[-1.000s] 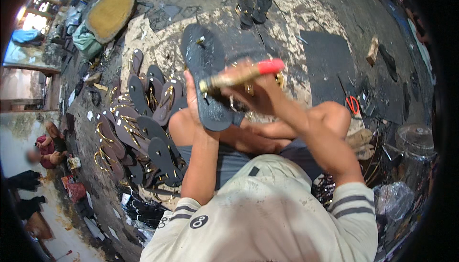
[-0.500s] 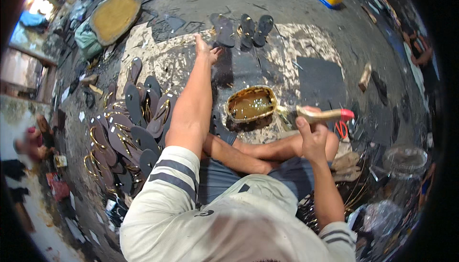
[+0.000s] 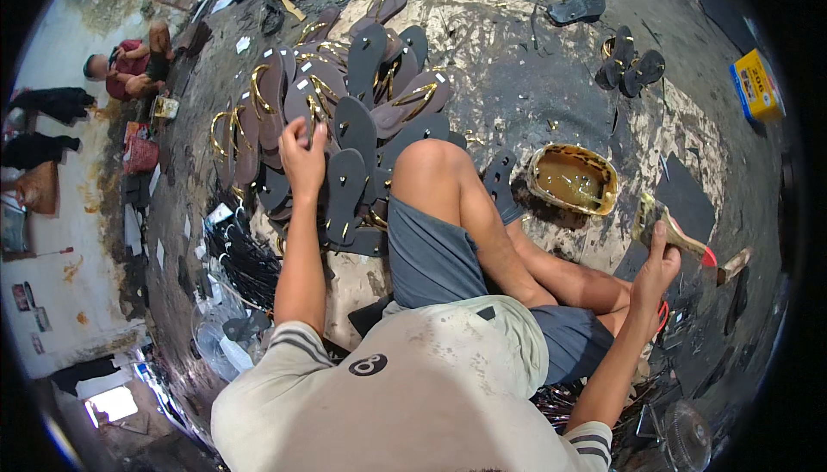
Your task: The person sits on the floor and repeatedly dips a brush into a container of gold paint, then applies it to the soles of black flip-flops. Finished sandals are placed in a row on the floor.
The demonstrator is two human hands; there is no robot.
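Observation:
My left hand (image 3: 303, 162) is over the pile of flip-flops on the left, thumb and fingers apart beside a brown flip-flop (image 3: 312, 84) with a gold strap. Whether the fingertips touch it, I cannot tell. In my right hand (image 3: 655, 278) is a paintbrush (image 3: 682, 238) with a wooden, red-ended handle; its bristles point up and left. Left of the brush stands an open oval tub (image 3: 536, 188) of amber, glue-like liquid, its rim crusted. Black soles (image 3: 346, 188) lie among the flip-flops near my knee.
Beyond the tub lie a dark sole (image 3: 577, 7) and two dark flip-flops (image 3: 642, 71) on the stained sheet. A yellow-and-blue can (image 3: 758, 86) stands at far right. Black straps (image 3: 245, 261) are bundled at left. Another person (image 3: 133, 67) sits by the wall.
The view has turned left. My left hand has come back from near the far flip-flops to the pile. My right hand still holds the paintbrush, now tilted with its red end lower.

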